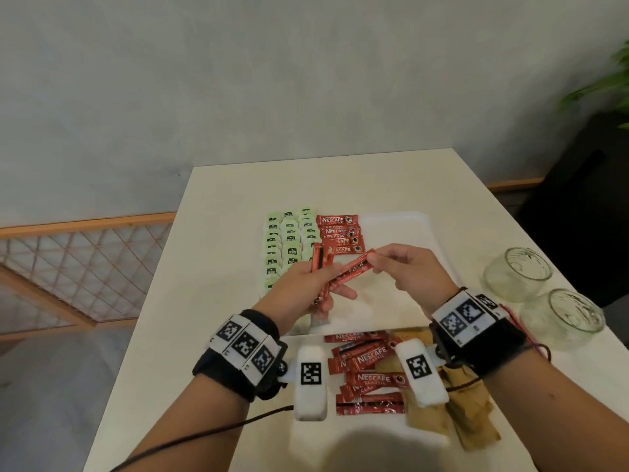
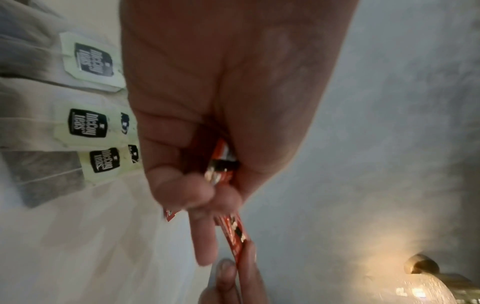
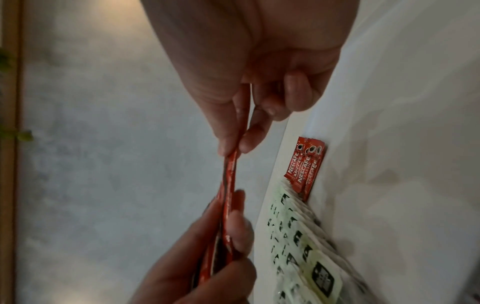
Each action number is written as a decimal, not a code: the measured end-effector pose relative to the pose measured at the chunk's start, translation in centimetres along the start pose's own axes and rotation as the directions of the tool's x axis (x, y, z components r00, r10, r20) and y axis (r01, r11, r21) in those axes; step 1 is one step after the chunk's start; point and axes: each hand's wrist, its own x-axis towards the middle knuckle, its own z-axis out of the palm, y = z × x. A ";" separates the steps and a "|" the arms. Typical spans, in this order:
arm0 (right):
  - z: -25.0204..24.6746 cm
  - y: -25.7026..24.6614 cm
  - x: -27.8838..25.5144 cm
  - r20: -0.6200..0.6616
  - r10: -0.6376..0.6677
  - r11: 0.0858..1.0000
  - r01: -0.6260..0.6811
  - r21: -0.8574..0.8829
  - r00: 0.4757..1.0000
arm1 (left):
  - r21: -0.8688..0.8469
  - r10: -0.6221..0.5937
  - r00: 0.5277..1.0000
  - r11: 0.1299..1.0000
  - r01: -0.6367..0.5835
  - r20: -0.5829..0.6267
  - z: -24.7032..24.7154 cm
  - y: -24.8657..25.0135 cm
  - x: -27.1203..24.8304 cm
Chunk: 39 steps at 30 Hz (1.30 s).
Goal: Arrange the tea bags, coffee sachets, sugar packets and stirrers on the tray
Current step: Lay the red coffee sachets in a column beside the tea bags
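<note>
We judge tea bags (image 1: pixel 289 245) done; coffee sachets (image 1: pixel 342 235) partly laid at twelve o'clock on the tray (image 1: pixel 401 226). Left hand (image 1: pixel 306 284) grips several sachets, right hand (image 1: pixel 405 270) pinches one sachet (image 1: pixel 350 272); a pile (image 1: pixel 367 369) waits at six o'clock.

tea bags (image 1: pixel 289 245): rows on tray (image 1: pixel 398 226) | coffee sachets (image 1: pixel 340 233): beside

Left hand (image 1: pixel 308 284) fingers curled gripping, right hand (image 1: pixel 406 269) fingers pinching, wrists raised
</note>
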 end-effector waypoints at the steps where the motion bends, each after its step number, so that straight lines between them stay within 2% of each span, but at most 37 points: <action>1: -0.3 0.0 -0.3 -0.003 0.009 1.000 -0.009 0.007 1.000 | -0.060 -0.005 1.000 0.998 0.004 -0.018 -0.1 -0.1 -0.1; 4: -0.6 -0.2 -1.3 0.024 0.028 0.997 -0.029 0.074 0.999 | -0.144 0.015 0.998 0.989 -0.025 -0.066 -0.1 -0.4 -0.4; 7: -0.2 -0.7 -2.0 0.093 0.063 0.980 -0.079 0.183 0.994 | 0.003 0.109 0.988 0.994 -0.110 -0.111 0.2 -0.6 -0.6; 11: 0.3 -1.2 -2.2 0.119 0.109 0.965 -0.134 0.228 0.987 | 0.231 0.213 0.972 0.955 -0.186 -0.096 0.6 -0.8 -0.8; 13: 0.2 -1.3 -2.2 0.112 0.111 0.965 -0.134 0.225 0.987 | 0.182 0.185 0.974 0.970 -0.160 -0.131 0.8 -0.8 -0.8; 15: -0.1 -1.2 -2.2 0.118 0.097 0.969 -0.121 0.215 0.988 | -0.003 0.088 0.978 0.996 -0.090 -0.190 0.6 -0.6 -0.8; 17: -0.4 -1.2 -2.1 0.119 0.066 0.977 -0.088 0.193 0.991 | -0.061 0.052 0.978 0.996 -0.066 -0.200 0.2 -0.6 -0.9; 22: -0.1 -1.3 -1.9 0.124 0.030 0.989 -0.047 0.138 0.992 | 0.205 0.196 0.962 0.966 -0.157 -0.190 0.1 -0.7 -1.2; 27: 0.9 -2.7 -0.8 0.246 0.073 0.991 -0.042 -0.128 0.967 | 0.430 0.339 0.916 0.875 -0.223 -0.214 0.7 -0.7 -0.4; 31: 1.0 -2.8 0.9 0.231 0.102 0.978 -0.055 -0.202 0.968 | 0.409 0.338 0.907 0.887 -0.217 -0.252 0.5 -0.6 0.2; 34: 0.2 -2.3 1.9 0.176 0.155 0.983 -0.134 -0.127 0.972 | 0.354 0.310 0.907 0.913 -0.202 -0.284 -0.1 -0.6 0.9; 36: -0.4 -1.8 2.5 0.188 0.180 0.983 -0.172 -0.062 0.965 | 0.333 0.264 0.925 0.928 -0.167 -0.272 -0.6 -0.7 1.2; 39: -1.3 -0.6 4.0 0.179 0.226 0.974 -0.218 -0.060 0.958 | 0.335 0.212 0.937 0.936 -0.112 -0.277 -1.7 -0.5 1.3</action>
